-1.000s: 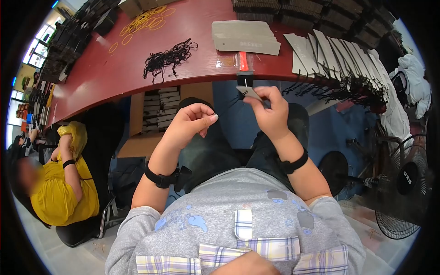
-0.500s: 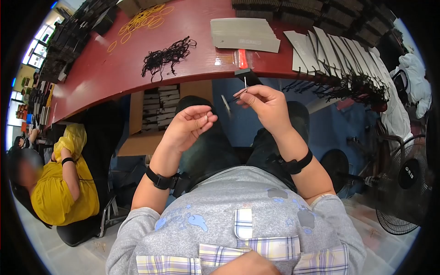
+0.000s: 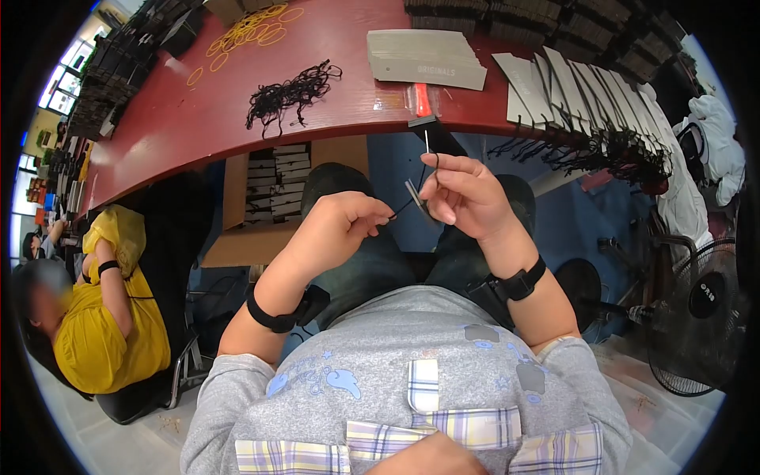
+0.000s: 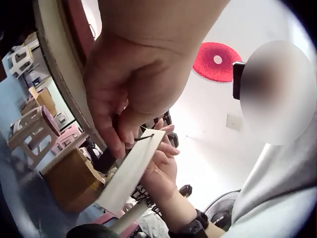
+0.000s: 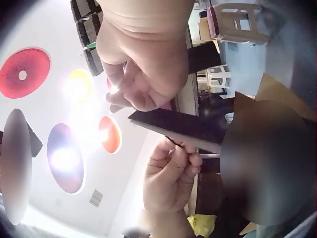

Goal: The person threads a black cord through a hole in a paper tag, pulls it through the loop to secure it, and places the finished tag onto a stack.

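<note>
Between the two hands hangs a pale grey tag (image 4: 132,171) with a hole near one end; in the head view it shows nearly edge-on. A thin black cord (image 4: 144,137) passes through that hole. My left hand (image 3: 342,226) pinches the cord with thumb and fingertips. On the other side, my right hand (image 3: 467,194) has the cord looped at its index finger, its thumb right beside the tag's upper end. Just above the right fingertips, a thin metal needle (image 3: 427,141) sticks out from the table edge toward me, its red handle (image 3: 422,99) lying on the tabletop.
On the red table (image 3: 190,127) lie a tangle of black cords (image 3: 293,96), yellow rubber bands (image 3: 249,33) and a stack of grey tags (image 3: 423,59). Corded tags (image 3: 586,95) lie in a row at right. An open box (image 3: 277,186) stands below; a person in yellow (image 3: 115,332) sits left, a fan (image 3: 701,305) right.
The tag left the right hand's pinch, swung down to hang between the hands, and now sits closer to the right fingers. My left hand moved right and now pinches the cord.
</note>
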Motion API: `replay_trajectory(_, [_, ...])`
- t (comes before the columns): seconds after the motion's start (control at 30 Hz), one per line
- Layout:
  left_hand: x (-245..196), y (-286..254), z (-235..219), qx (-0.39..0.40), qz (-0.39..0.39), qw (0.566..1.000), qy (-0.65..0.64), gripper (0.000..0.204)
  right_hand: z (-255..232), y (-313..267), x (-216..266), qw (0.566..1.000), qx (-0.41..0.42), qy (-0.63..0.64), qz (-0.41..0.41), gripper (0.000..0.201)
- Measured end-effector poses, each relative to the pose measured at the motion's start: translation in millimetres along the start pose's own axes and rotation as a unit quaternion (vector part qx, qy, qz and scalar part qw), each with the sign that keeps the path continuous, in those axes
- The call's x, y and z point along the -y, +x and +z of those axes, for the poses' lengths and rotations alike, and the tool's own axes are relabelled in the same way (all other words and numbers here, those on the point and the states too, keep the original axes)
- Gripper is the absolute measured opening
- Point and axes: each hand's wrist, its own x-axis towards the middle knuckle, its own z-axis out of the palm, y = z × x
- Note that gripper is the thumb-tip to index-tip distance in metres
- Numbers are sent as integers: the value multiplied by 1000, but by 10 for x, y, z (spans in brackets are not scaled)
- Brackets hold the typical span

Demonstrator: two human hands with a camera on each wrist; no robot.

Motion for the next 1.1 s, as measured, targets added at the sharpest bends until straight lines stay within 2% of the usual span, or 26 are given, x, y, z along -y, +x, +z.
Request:
replay_trajectory(0.1, [-134,1,-24,-46,135,979,145,27,113,19,17,987,-43,-151,-39,28])
replay_trajectory(0.2, [-430,91,-160,-156,242,934,213,25,303,54,55,983,-32,-167,-64,27])
replay_trajectory(0.3, [-593,194,-205,-180,285,919,204,21,410,77,23,958,-95,-234,-138,30])
replay_trajectory(0.33, [-635,231,-212,-183,301,913,205,21,443,85,33,958,-106,-233,-132,31])
replay_trajectory(0.4, [-665,281,-222,-180,308,910,212,21,521,98,72,957,-129,-231,-121,33])
replay_trajectory(0.5, [-673,331,-212,-194,305,912,195,22,663,126,119,933,-139,-328,-52,30])
replay_trajectory(0.57, [-635,343,-184,-208,286,921,164,23,662,118,115,941,-136,-309,-40,27])
replay_trajectory(0.67, [-409,326,-92,-293,184,938,8,26,563,117,103,958,-122,-250,-70,23])
replay_trajectory(0.7, [-360,279,-48,-231,120,953,-155,28,531,116,105,963,-116,-226,-88,22])
replay_trajectory(0.73, [-298,240,-28,-153,77,965,-200,36,539,116,119,963,-114,-227,-90,23])
replay_trajectory(0.8, [-190,243,41,-113,190,975,-32,45,568,115,131,963,-109,-227,-92,23])
replay_trajectory(0.83, [-189,232,97,-127,200,972,-2,48,531,115,141,970,-77,-217,-81,24])
replay_trajectory(0.93, [-99,234,195,-136,165,975,-56,46,611,111,174,967,-66,-241,-51,24])
replay_trajectory(0.97, [-108,240,175,-155,203,967,14,46,625,103,185,957,-82,-273,-53,24])
replay_trajectory(1.1, [-136,222,170,-153,218,961,71,45,691,14,259,900,-146,-403,-84,22])
